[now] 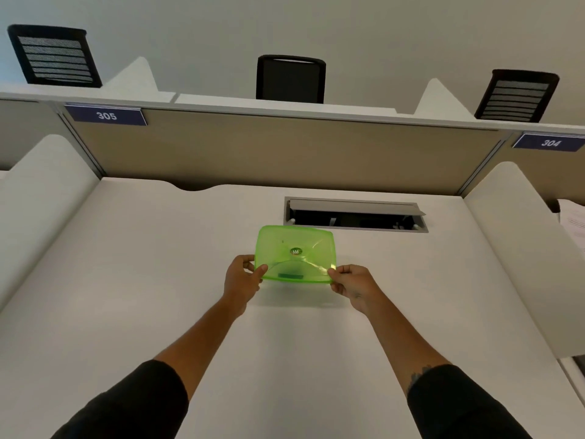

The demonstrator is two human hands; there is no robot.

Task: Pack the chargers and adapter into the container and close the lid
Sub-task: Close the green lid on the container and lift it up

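A translucent green plastic container [294,253] with its green lid on is held a little above the white desk, tilted with its near edge up. My left hand [242,280] pinches its near left corner. My right hand [351,283] pinches its near right corner. A round label sits in the middle of the lid. I cannot make out any chargers or an adapter, inside the container or on the desk.
The white desk [158,280] stretches around the hands. An open cable hatch [356,215] lies just behind the container. A beige partition [285,153] closes the far side, white side dividers flank the desk, and papers [573,223] lie at the right edge.
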